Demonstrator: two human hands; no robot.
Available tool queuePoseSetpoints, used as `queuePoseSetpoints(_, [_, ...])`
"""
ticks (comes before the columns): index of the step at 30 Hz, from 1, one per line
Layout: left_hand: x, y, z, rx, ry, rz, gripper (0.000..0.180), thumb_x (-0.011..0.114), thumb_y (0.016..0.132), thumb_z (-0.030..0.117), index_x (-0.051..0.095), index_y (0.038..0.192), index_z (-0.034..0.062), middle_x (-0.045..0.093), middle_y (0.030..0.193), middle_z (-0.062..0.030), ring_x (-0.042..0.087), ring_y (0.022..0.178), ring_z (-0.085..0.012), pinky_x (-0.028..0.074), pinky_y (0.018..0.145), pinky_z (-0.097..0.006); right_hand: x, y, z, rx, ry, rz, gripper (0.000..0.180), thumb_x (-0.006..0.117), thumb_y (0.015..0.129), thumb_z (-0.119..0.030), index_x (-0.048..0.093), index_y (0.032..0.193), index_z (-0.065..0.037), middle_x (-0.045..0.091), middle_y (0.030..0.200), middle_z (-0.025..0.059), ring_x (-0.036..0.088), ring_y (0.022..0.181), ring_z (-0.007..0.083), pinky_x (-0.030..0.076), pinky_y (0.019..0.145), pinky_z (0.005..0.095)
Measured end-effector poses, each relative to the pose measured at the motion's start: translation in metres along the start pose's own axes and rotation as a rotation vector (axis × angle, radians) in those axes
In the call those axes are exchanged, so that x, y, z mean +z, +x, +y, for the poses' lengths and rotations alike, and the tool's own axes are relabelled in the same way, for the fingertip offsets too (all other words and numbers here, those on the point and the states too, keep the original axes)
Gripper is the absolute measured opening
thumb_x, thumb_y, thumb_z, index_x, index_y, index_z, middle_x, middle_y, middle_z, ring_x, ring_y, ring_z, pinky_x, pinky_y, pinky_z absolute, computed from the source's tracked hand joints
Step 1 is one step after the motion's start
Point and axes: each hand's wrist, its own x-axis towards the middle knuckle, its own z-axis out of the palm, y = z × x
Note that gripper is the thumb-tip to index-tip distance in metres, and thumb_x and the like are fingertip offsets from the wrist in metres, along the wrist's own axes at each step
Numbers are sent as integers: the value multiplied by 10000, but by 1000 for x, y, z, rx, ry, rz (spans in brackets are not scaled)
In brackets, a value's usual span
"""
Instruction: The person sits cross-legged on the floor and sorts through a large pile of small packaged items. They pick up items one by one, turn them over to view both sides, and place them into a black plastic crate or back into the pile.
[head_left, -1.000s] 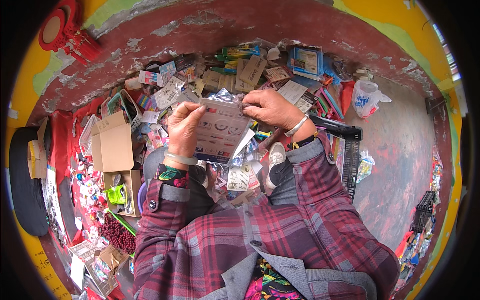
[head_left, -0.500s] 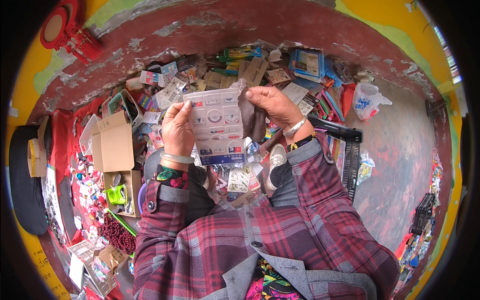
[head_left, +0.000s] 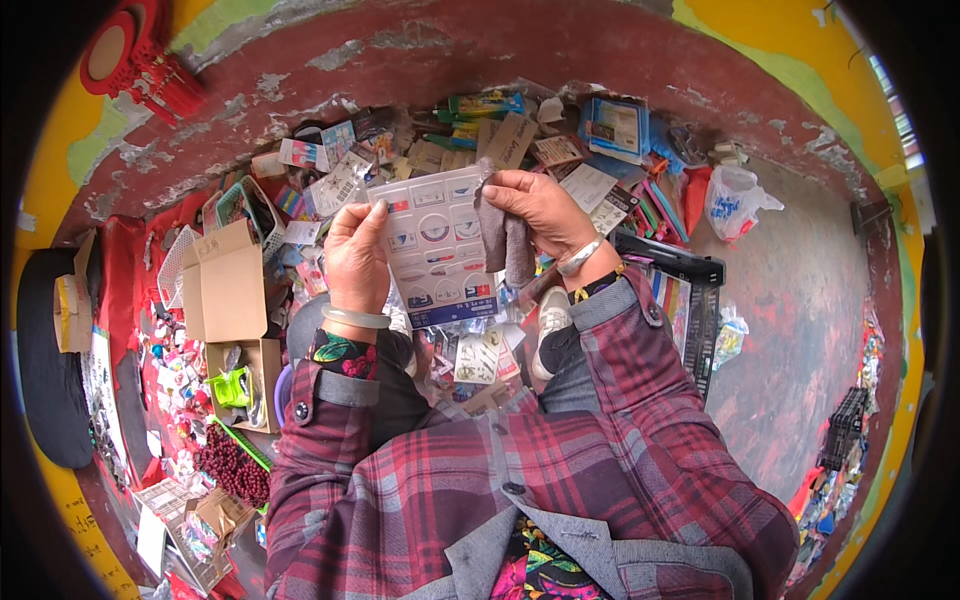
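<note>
Between both hands I hold up a flat rectangular package point(head_left: 436, 240), pale with rows of small printed pictures and a blue band along its lower edge. My left hand point(head_left: 357, 262) pinches its left edge, thumb on the front face. At the upper right corner, my right hand point(head_left: 548, 218) is closed on a grey-brown cloth point(head_left: 505, 235), pressed against the package's edge. The cloth hangs down beside the right edge. Fingers behind the package are hidden.
Mixed small goods lie heaped along the wall ahead. An open cardboard box point(head_left: 225, 285) and white basket point(head_left: 178, 270) stand at left. A black crate point(head_left: 703, 330) is by my right knee; a white plastic bag point(head_left: 738, 203) lies beyond it. My shoes point(head_left: 553, 325) are below the package.
The package has tilted slightly, its lower edge shifting right. My right hand and the cloth have moved a little at the upper right corner; the left hand keeps its pinch.
</note>
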Motion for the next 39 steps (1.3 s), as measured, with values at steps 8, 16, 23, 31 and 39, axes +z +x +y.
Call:
queuePoseSetpoints(8, [4, -2, -4, -136, 98, -51, 241, 613, 822, 85, 517, 1032, 17, 574, 926, -44, 524, 869, -107, 404, 784, -222, -2, 5, 8, -33, -161, 54, 224, 602, 831, -157, 617, 968, 19, 625, 856, 9, 556, 763, 72, 437, 716, 204])
queuePoseSetpoints(16, [1, 4, -3, 499, 1110, -295, 345, 688, 731, 114, 579, 1054, 64, 564, 1074, -129, 499, 1078, -239, 372, 933, -342, -1, 1, 7, -263, -1002, 45, 186, 614, 732, -203, 601, 790, -27, 566, 683, 156, 560, 612, 247, 415, 562, 342])
queuePoseSetpoints(23, [18, -9, -14, 244, 1152, -387, 101, 620, 804, 147, 620, 799, 46, 595, 693, -135, 596, 657, -278, 459, 584, -337, 12, -4, 13, -344, -1127, -71, 172, 605, 743, -153, 561, 760, 13, 514, 670, 121, 538, 628, 228, 409, 574, 322])
queuePoseSetpoints(31, [16, -12, -12, 405, 1205, -302, 123, 616, 811, 161, 613, 774, 44, 597, 674, -136, 591, 609, -291, 451, 535, -333, 17, -2, 8, -267, -966, -61, 213, 611, 721, -234, 608, 776, -28, 573, 699, 170, 569, 639, 308, 421, 565, 368])
queuePoseSetpoints(39, [-2, 0, 4, 403, 982, -92, 97, 627, 819, 90, 623, 806, -6, 571, 635, -11, 469, 578, -58, 394, 536, -211, 1, -4, 1, -140, -1114, -76, 240, 618, 706, -274, 614, 764, -41, 575, 687, 155, 566, 652, 298, 420, 573, 358])
